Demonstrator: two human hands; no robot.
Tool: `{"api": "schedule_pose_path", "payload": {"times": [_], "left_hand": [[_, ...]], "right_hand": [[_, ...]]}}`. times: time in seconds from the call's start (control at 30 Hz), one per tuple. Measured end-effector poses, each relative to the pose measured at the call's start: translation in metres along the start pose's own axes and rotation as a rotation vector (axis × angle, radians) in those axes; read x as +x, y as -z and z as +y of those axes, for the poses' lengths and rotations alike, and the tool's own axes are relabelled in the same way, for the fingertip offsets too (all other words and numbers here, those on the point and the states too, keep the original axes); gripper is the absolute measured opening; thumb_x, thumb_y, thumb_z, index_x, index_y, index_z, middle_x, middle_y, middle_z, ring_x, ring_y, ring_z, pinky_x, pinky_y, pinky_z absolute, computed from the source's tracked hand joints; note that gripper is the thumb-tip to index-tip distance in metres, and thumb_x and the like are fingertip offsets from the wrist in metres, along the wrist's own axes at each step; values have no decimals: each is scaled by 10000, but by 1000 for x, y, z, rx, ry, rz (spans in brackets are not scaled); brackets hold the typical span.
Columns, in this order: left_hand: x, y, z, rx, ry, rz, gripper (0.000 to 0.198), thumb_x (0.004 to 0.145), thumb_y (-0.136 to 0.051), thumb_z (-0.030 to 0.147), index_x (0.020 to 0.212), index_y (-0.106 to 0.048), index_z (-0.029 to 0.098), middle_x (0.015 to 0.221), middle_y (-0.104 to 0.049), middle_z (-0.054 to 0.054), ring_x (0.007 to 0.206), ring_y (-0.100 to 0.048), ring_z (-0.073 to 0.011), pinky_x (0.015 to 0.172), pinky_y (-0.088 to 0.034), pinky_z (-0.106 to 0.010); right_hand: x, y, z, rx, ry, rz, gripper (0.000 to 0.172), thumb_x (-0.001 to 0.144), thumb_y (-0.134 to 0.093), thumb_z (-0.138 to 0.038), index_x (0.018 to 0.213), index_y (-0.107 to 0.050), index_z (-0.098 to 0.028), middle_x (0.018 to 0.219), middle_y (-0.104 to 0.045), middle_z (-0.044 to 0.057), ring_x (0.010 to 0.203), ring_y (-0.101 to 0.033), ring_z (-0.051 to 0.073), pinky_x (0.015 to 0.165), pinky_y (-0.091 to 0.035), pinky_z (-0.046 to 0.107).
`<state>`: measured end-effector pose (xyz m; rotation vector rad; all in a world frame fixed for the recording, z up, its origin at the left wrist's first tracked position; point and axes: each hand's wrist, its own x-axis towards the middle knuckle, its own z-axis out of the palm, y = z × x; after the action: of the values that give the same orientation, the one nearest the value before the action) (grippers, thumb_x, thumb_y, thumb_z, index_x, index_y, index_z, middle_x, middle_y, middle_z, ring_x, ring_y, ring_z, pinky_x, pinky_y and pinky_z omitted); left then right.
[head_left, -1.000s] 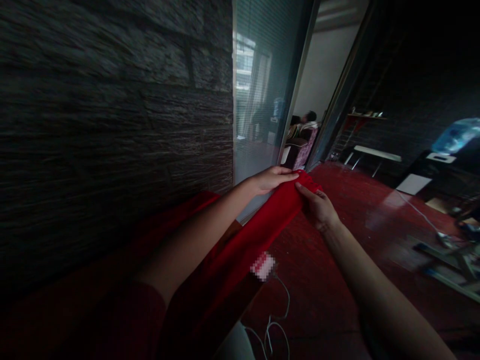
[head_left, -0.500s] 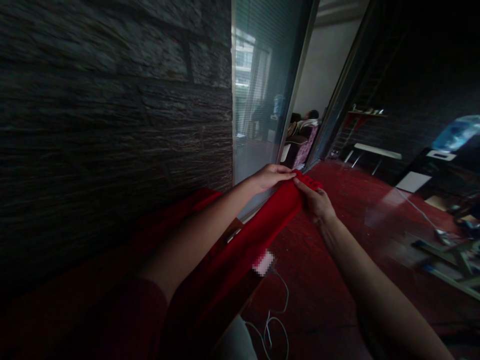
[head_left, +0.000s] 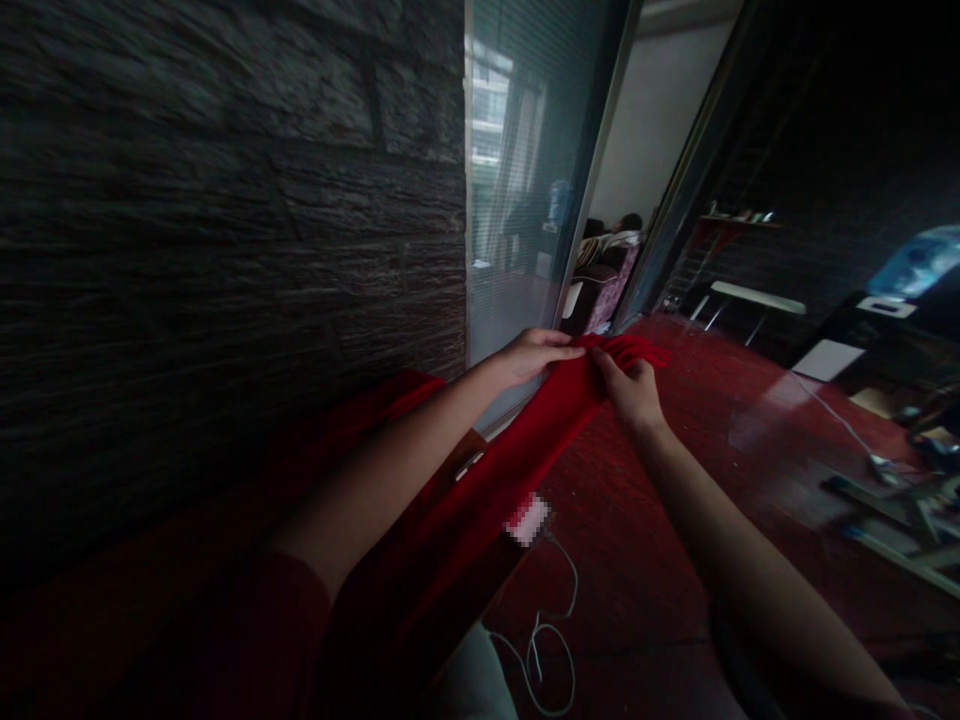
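Nearest me, a red cloth (head_left: 551, 415) runs as a long strip out of the shadow, passes above the corner of a brown surface (head_left: 472, 442), and ends in the two hands. A small pale bar (head_left: 470, 466) lies at that corner; its purpose cannot be determined. A white item (head_left: 531, 520), its detail obscured, is beside the cloth's lower edge. A white cable (head_left: 574, 670) lies looped on the red floor (head_left: 622, 570) below.

Left hand (head_left: 534, 355): grip clamped on the cloth's far end, thumb and fingers together at the left edge. Right hand (head_left: 636, 392): grip clamped just beside it, thumb on top, the other fingers largely hidden. The paired hold appears intended to keep the strip extended and its end controlled; the free end bunches in folds past the right thumb.

Beyond the hands stands a glass panel (head_left: 517, 180), adjoining the stone wall (head_left: 240, 180). Farther off, a person (head_left: 624, 232) reclines through the doorway. To the right are a white bench (head_left: 757, 297) and a blue water bottle (head_left: 916, 265), seated on its dispenser, presumably to feed it.
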<state>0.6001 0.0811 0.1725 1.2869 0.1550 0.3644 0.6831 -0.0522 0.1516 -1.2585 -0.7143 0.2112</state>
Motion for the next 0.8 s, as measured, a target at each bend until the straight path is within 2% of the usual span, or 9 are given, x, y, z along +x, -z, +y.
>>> {"api": "schedule_pose_path", "payload": {"times": [0.17, 0.27, 0.37, 0.5, 0.57, 0.7, 0.8], "left_hand": [[-1, 1, -4, 10, -56, 63, 177, 728, -722, -35, 854, -674, 79, 700, -691, -8, 641, -626, -84, 853, -476, -299], [-1, 0, -7, 13, -71, 83, 276, 688, -741, -64, 899, -656, 93, 715, -688, 5, 674, -630, -80, 901, -468, -308], [-6, 3, -10, 2, -47, 56, 268, 695, -752, -38, 909, -660, 94, 751, -698, -12, 706, -646, -95, 911, -481, -327], [-15, 12, -16, -32, 69, -105, 152, 735, -780, 83, 861, -695, 75, 800, -724, -72, 749, -675, -131, 866, -507, -322], [-18, 18, -20, -38, 108, -140, 183, 719, -814, 141, 851, -710, 70, 818, -732, -90, 747, -680, -136, 846, -508, -310], [-20, 23, -25, -19, 85, -57, 264, 640, -873, 157, 840, -719, 78, 817, -737, -71, 705, -668, -117, 839, -508, -299], [-22, 24, -26, -7, 58, -5, 242, 655, -863, 144, 843, -717, 100, 803, -734, -33, 689, -651, -86, 843, -502, -266]], "right_hand": [[-1, -12, -4, 294, -297, -102, 267, 649, -837, -354, 824, -714, -194, 836, -728, 32, 751, -679, 191, 707, -605, 303], [1, -14, -4, 337, -398, -123, 289, 605, -861, -290, 835, -715, -194, 847, -737, 31, 760, -693, 204, 704, -619, 310], [3, -12, -2, 324, -400, -150, 289, 589, -874, -278, 812, -711, -193, 839, -739, 30, 775, -701, 213, 735, -629, 326], [3, -9, 1, 323, -368, -151, 276, 599, -881, -305, 776, -704, -188, 802, -733, 28, 752, -701, 216, 751, -637, 354], [2, -10, 2, 328, -352, -121, 282, 597, -886, -313, 768, -708, -177, 769, -725, 35, 730, -699, 216, 750, -639, 359], [0, -14, 3, 315, -309, -71, 298, 580, -897, -326, 751, -705, -175, 744, -718, 37, 723, -699, 219, 738, -641, 357], [0, -17, 4, 289, -274, -25, 306, 564, -903, -315, 743, -697, -177, 747, -718, 30, 717, -698, 216, 723, -642, 360]]}}
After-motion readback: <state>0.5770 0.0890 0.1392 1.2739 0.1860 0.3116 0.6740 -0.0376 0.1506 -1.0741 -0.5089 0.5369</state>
